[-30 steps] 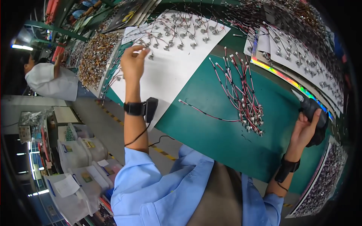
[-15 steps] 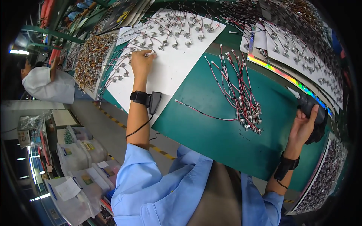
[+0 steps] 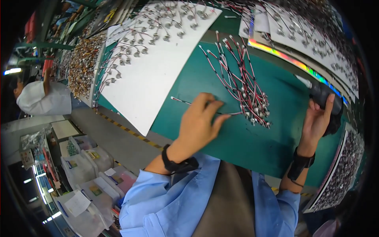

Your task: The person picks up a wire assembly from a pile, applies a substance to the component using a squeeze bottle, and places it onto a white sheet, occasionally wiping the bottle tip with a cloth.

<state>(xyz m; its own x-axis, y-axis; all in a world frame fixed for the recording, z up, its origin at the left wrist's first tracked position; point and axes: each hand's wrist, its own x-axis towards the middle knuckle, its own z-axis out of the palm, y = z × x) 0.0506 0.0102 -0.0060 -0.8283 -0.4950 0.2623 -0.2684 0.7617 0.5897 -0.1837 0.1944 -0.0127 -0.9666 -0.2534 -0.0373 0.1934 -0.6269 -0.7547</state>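
Over the green mat [image 3: 173, 138], my left hand [image 3: 199, 122] is above a single wire lead [image 3: 181, 100] with a white connector. Its thumb and fingers are apart, and nothing shows held in them. The hand covers the lead's middle. Beside it lies a bundle of red, black and white wire leads [image 3: 246, 85], with small round metal parts gathered at its near end. My right hand [image 3: 316, 120], at the right, is closed around a black squeeze bottle [image 3: 321, 94] with a pale pointed nozzle, which points up and left.
A white sheet [image 3: 154, 89] at the left carries rows of small metal parts with wires. More wired parts lie on stacked sheets [image 3: 316, 47] at the far right. Trays of parts [image 3: 83, 63] flank the bench. Plastic bins [image 3: 81, 168] stand lower left; a person [image 3: 45, 94] works beyond.
My left hand has left the metal parts on the white sheet and come right and nearer, over the single lead. My right hand still holds the bottle. The view has shifted slightly.
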